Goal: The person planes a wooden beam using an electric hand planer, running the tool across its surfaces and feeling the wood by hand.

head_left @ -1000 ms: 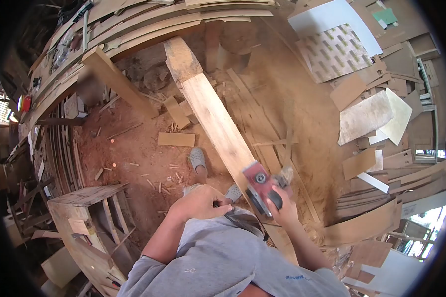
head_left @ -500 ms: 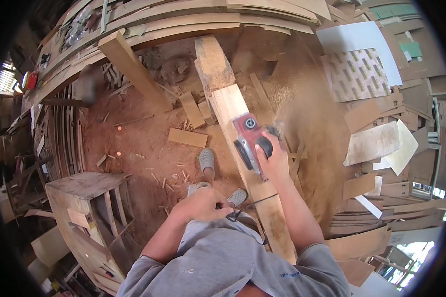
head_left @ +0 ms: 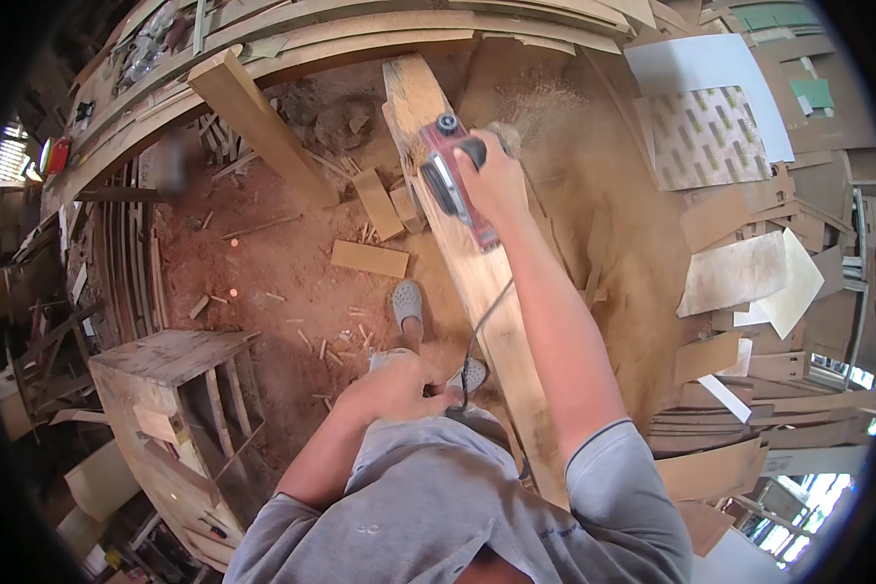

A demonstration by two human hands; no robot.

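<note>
A red and black electric planer (head_left: 447, 178) rests on a long wooden beam (head_left: 504, 336), near the far part of it. My right hand (head_left: 496, 180) is wrapped round its black handle, arm stretched forward. Wood dust or shavings blow out at the planer's right side. My left hand (head_left: 409, 382) is closed in front of my waist and grips the black power cord (head_left: 475, 341), which curves up across the beam towards the tool. The beam's surface looks pale where smooth and rougher at its far end.
Wood offcuts (head_left: 370, 258) and chips lie on the reddish dirt floor. A wooden cabinet frame (head_left: 180, 365) stands at the left, and a slanted post (head_left: 263, 127) beyond it. Boards and sheets (head_left: 735, 273) are piled along the right. Stacked planks (head_left: 380, 44) cross the far side.
My right hand has pushed the planer forward along the beam, away from my body. The cord has drawn out longer across the beam. My left hand stays near my waist.
</note>
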